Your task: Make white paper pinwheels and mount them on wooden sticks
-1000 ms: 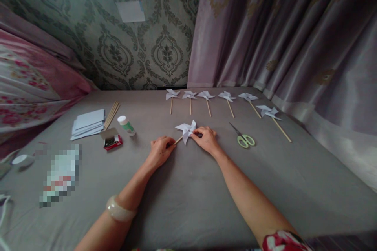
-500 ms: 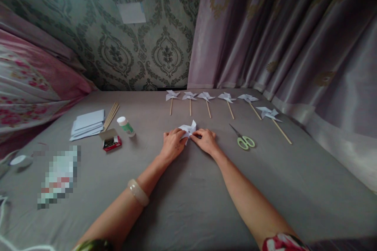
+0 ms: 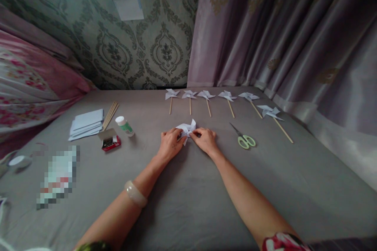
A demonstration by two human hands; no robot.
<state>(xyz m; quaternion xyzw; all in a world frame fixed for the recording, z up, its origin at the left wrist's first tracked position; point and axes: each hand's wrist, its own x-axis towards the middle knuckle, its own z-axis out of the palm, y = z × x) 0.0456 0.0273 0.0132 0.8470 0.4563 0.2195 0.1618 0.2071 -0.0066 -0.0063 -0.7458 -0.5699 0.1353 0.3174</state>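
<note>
A white paper pinwheel (image 3: 188, 127), with no stick visible on it, lies on the grey cloth between my hands. My left hand (image 3: 172, 141) is closed on its left side, fingers and thumb pinching the paper. From the right, my right hand (image 3: 205, 139) pinches close to the pinwheel's centre, where a small dark spot shows. Both sets of fingertips partly hide the folds. Green-handled scissors (image 3: 245, 140) lie to the right of my right hand. Beyond my hands, several finished pinwheels (image 3: 206, 95) on wooden sticks lie in a row.
On the left are a stack of white paper (image 3: 87, 121), several wooden sticks (image 3: 110, 115), a white-capped glue bottle (image 3: 125, 126) and an open red box (image 3: 111, 143) of small dark pieces. A blurred packet (image 3: 59, 176) and a white roll (image 3: 19, 161) lie at the far left.
My left hand has shifted slightly left along the paper. My right hand stays near the pinwheel's centre. The view has tilted a little; the other things lie as before.
</note>
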